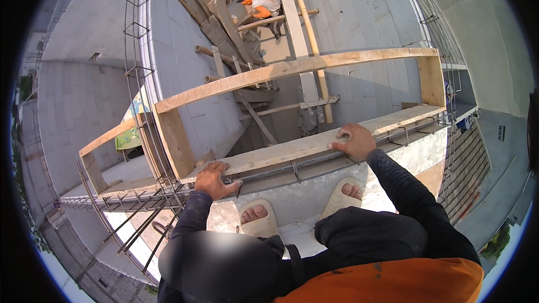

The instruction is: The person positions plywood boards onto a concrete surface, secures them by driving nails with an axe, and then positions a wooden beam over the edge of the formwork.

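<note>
A long wooden plank [275,157] runs crosswise in front of me, along the top of a wall. At its left part my left hand [212,182] grips it, fingers over the board and thumb spread along its near side. My right hand [357,142] holds the same plank further right, with thumb and fingers curled at its surface. Short uprights [175,143] join the plank to a second long board [281,69] beyond it, forming an open wooden frame. Steel reinforcing bars with bent ties [296,171] lie in the gap on the near side of the plank.
My sandalled feet [259,217] stand on a narrow pale ledge close behind the bars. Past the frame is a deep drop with loose boards, bamboo poles [306,17] and a person [264,7] far below. Rebar cages [137,28] rise at left; bar ends [132,235] jut out.
</note>
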A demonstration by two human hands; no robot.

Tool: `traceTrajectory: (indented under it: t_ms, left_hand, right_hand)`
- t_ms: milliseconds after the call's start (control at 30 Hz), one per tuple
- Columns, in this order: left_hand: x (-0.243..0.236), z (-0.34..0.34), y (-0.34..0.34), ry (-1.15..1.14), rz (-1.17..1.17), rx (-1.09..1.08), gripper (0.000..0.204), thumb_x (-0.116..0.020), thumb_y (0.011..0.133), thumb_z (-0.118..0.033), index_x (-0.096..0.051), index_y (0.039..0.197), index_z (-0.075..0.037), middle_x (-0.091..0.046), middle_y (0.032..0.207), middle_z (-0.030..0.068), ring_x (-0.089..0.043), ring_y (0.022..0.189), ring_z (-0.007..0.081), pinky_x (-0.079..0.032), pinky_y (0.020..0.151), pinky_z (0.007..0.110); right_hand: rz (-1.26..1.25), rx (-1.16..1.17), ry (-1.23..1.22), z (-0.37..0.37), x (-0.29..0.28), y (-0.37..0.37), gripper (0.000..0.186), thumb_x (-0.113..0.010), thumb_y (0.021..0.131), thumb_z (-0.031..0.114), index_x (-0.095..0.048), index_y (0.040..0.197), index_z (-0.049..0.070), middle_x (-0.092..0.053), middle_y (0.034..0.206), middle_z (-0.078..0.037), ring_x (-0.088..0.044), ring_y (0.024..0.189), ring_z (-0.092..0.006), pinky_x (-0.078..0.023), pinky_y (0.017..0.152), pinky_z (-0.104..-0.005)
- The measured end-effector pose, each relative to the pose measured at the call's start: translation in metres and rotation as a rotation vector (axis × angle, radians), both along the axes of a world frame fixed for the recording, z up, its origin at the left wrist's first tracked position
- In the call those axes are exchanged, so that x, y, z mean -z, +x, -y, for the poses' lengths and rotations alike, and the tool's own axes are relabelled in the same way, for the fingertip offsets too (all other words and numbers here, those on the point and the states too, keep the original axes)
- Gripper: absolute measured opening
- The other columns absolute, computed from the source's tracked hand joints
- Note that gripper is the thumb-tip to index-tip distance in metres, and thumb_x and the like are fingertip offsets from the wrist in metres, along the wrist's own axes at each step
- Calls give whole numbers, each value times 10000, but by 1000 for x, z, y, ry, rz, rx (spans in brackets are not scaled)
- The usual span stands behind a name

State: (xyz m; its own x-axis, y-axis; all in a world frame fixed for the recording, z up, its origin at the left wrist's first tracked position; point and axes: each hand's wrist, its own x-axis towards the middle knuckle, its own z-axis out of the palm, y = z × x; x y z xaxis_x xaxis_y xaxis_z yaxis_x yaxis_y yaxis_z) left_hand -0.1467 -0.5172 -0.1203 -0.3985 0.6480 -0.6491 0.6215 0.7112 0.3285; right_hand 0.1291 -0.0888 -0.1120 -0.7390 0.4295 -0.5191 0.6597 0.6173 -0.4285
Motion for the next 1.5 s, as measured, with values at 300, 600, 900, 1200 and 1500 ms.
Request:
traceTrajectory:
  t_ms: [300, 600, 900, 1200, 1500]
  left_hand:
    - [1, 0, -1, -34, -4, 25, 893, -762, 830, -730, -686, 1427, -71, -619, 1510, 242, -547, 1448, 426, -440, 1213, 536]
    - [4, 2, 0, -40, -1, 27, 913, -748, 831, -751, -686, 1427, -62, -611, 1523, 249, -543, 1452, 427, -436, 1218, 532]
    - [1, 3, 0, -29, 4, -6, 903, -750, 834, -739, -675, 1441, -75, -596, 1541, 240, -533, 1463, 420, -420, 1230, 529]
    - [-8, -4, 2, -66, -2, -21, 899, -745, 842, -733, -659, 1463, -89, -578, 1569, 217, -533, 1469, 405, -418, 1232, 529]
    - [-9, -2, 1, -71, 0, -6, 896, -741, 847, -734, -662, 1459, -84, -591, 1555, 213, -553, 1450, 397, -435, 1219, 518]
  right_hand:
    - [12, -17, -2, -1, -1, -1, 624, -850, 810, 670, -796, 1018, 84, -748, 1131, -150, -689, 1115, -360, -546, 979, -468]
    - [4, -18, -10, -1, 1, 1, 630, -844, 813, 673, -796, 1011, 77, -748, 1119, -150, -688, 1113, -361, -544, 978, -471]
    - [-28, -16, 5, -1, 3, 2, 620, -856, 799, 664, -802, 993, 78, -752, 1073, -155, -692, 1086, -366, -549, 950, -474]
    - [-42, 0, 18, 1, 7, 4, 602, -875, 784, 653, -799, 978, 88, -740, 1058, -157, -697, 1046, -366, -551, 924, -470]
    - [2, 29, 1, 4, 4, 3, 615, -890, 766, 650, -793, 981, 82, -746, 1094, -176, -700, 1070, -379, -552, 946, -471]
